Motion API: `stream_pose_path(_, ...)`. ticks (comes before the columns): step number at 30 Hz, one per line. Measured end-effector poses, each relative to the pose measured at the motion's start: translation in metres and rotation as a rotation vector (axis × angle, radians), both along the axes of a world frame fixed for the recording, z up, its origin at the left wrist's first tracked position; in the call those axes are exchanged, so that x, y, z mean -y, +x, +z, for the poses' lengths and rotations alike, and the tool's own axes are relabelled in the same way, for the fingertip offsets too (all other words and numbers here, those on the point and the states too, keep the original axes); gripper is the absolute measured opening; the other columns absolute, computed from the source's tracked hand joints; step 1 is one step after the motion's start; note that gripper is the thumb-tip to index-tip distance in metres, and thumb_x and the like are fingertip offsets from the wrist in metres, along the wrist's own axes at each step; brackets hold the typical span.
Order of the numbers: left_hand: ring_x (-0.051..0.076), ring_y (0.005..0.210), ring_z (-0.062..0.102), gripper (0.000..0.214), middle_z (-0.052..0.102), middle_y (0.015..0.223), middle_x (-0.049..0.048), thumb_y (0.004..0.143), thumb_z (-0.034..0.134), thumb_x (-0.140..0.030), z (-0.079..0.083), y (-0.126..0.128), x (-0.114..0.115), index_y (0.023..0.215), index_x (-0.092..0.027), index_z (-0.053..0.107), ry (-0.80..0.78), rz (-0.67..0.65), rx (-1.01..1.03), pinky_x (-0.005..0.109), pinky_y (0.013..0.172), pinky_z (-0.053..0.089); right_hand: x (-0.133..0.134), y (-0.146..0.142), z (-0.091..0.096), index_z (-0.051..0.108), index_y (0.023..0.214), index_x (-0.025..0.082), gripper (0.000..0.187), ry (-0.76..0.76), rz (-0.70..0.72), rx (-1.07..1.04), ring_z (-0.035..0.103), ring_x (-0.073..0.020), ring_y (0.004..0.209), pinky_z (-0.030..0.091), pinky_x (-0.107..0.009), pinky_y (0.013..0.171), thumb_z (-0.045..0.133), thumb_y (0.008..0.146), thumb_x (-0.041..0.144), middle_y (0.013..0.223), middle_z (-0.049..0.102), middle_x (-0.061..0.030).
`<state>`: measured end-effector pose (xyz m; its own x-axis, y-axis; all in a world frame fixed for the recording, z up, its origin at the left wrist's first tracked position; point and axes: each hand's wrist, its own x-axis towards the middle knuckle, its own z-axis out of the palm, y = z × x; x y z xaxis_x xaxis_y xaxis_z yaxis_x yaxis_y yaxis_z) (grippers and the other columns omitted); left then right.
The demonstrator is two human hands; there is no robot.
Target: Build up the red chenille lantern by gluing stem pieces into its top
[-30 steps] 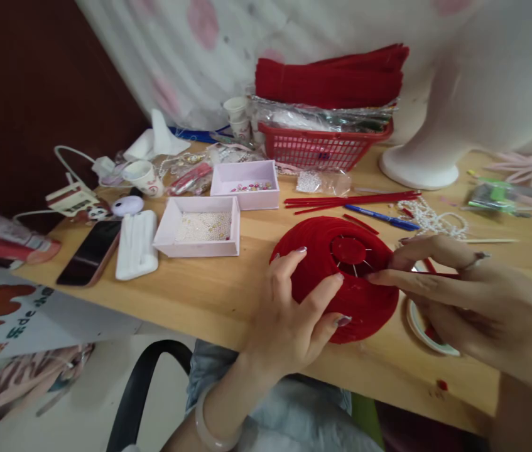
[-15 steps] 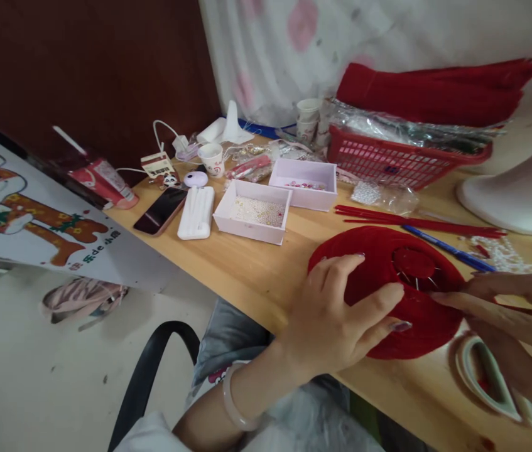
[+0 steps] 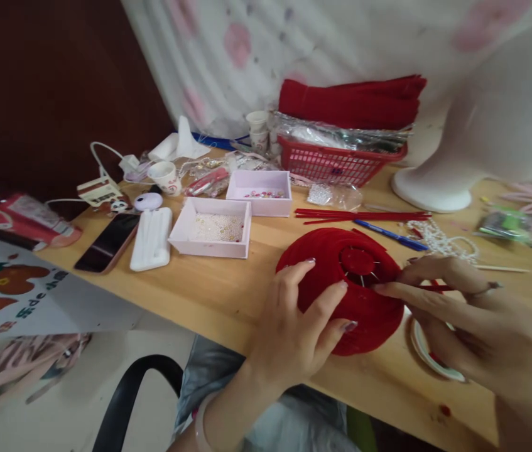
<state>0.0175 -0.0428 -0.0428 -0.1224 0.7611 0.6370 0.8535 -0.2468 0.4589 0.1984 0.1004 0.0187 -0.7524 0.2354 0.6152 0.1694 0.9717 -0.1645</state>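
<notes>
- The red dome (image 3: pixel 341 289), a ribbed velvet-looking shell with a small round cap and thin metal pins at its top, sits on the wooden counter (image 3: pixel 209 295) near the front edge, just where it sat a second ago.
- The left hand (image 3: pixel 294 326) lies spread over the near-left side of the dome, fingers splayed and pressing it down; it grasps nothing and has barely shifted.
- The right hand (image 3: pixel 458 314) is pinched at thumb and forefinger on a thin red stick (image 3: pixel 435 288), its tip touching the dome just beside the cap. Half a second ago the fingers lay flatter and lower on the rim; now they are drawn up to the pins.
- The view has swung back to centre after a turn to the left, so attention looks returned to the cap, which suggests the stick is being fitted there.
- Under the right hand lies a white dish (image 3: pixel 428 355), partly hidden.
- Further back: two pink boxes of beads (image 3: pixel 213 229), loose red sticks (image 3: pixel 360 215), a blue pen (image 3: pixel 388 234) and a red basket (image 3: pixel 336 163).
</notes>
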Motion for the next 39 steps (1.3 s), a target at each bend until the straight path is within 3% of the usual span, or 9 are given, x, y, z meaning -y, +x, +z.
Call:
stream_pose_path(3,0.029,0.137,0.041,0.037,0.032,0.145,0.0172,0.104,0.046,-0.032,0.002,-0.001,0.001,0.138,-0.019,0.046,-0.04,-0.01,-0.002,0.048,0.112,0.045,0.001,0.003,-0.001,0.069,0.112,0.02,0.041,0.036,0.067,0.018,0.065,-0.0197,0.092,0.054,-0.033,0.075,0.047,0.087,-0.003,0.1,0.062,-0.0095)
stream_pose_path(12,0.029,0.138,0.038,0.034,0.03,0.146,0.0184,0.102,0.048,-0.03,0.003,-0.003,0.001,0.135,-0.021,0.049,-0.028,0.021,-0.085,0.046,0.109,0.045,0.004,0.005,-0.006,0.069,0.113,0.015,0.043,-0.005,0.088,0.016,0.062,-0.022,0.093,0.053,-0.042,0.083,0.053,0.08,-0.008,0.102,0.06,-0.0097)
stream_pose_path(22,0.033,0.138,0.037,0.032,0.03,0.15,0.02,0.101,0.053,-0.031,0.016,-0.017,-0.009,0.131,-0.02,0.053,-0.068,-0.056,-0.069,0.052,0.108,0.042,0.005,0.003,-0.011,0.067,0.114,0.017,0.044,-0.005,0.032,-0.01,0.056,-0.0218,0.095,0.049,-0.044,0.082,0.048,0.082,-0.007,0.102,0.06,-0.0083)
stream_pose_path(28,0.027,0.136,0.045,0.044,0.045,0.141,0.0178,0.095,0.064,-0.023,0.01,-0.015,-0.009,0.134,-0.017,0.044,0.013,-0.081,0.216,0.044,0.114,0.041,0.005,0.001,-0.013,0.068,0.114,0.017,0.045,-0.028,0.048,-0.024,0.057,-0.0223,0.095,0.051,-0.043,0.08,0.047,0.081,-0.005,0.104,0.06,-0.0093)
stream_pose_path(33,0.028,0.135,0.043,0.036,0.042,0.145,0.0177,0.097,0.059,-0.024,0.008,-0.021,-0.01,0.131,-0.017,0.052,-0.025,-0.073,0.037,0.045,0.111,0.041,0.007,-0.002,-0.012,0.068,0.111,0.016,0.039,-0.072,0.044,-0.045,0.059,-0.021,0.092,0.054,-0.04,0.081,0.048,0.083,-0.003,0.099,0.063,-0.009)
stream_pose_path(39,0.027,0.133,0.046,0.035,0.046,0.142,0.0169,0.097,0.059,-0.022,0.006,-0.022,-0.011,0.131,-0.016,0.052,-0.012,-0.084,0.057,0.044,0.111,0.04,0.007,-0.001,-0.016,0.068,0.114,0.017,0.036,-0.118,0.048,-0.02,0.058,-0.0222,0.091,0.051,-0.042,0.078,0.049,0.089,0.0,0.102,0.061,-0.01)
